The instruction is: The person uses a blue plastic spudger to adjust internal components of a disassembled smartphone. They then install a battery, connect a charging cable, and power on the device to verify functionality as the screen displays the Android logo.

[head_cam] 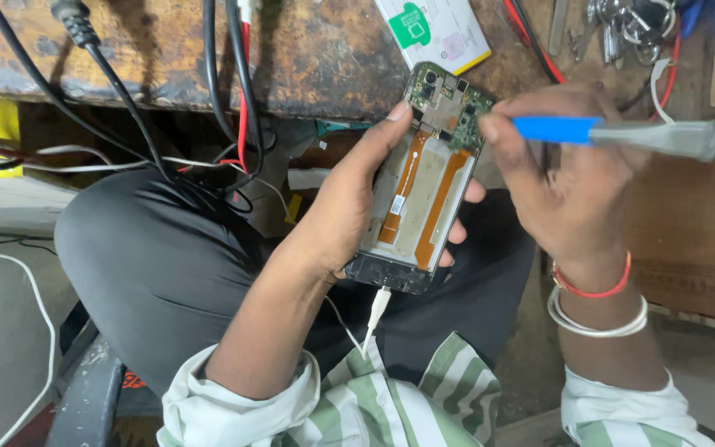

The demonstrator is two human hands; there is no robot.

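My left hand cradles an opened phone with its back cover off, showing a green circuit board at the top and two orange ribbon cables down the middle. A white charging cable plugs into the phone's bottom end. My right hand grips a blue-and-grey screwdriver and hovers at the phone's upper right corner, fingertips touching the circuit board. The tool's tip is hidden behind my fingers.
A worn wooden workbench runs along the top, with black and red cables hanging off its edge. A white and green box and metal tools lie on it. My dark-trousered knee is below.
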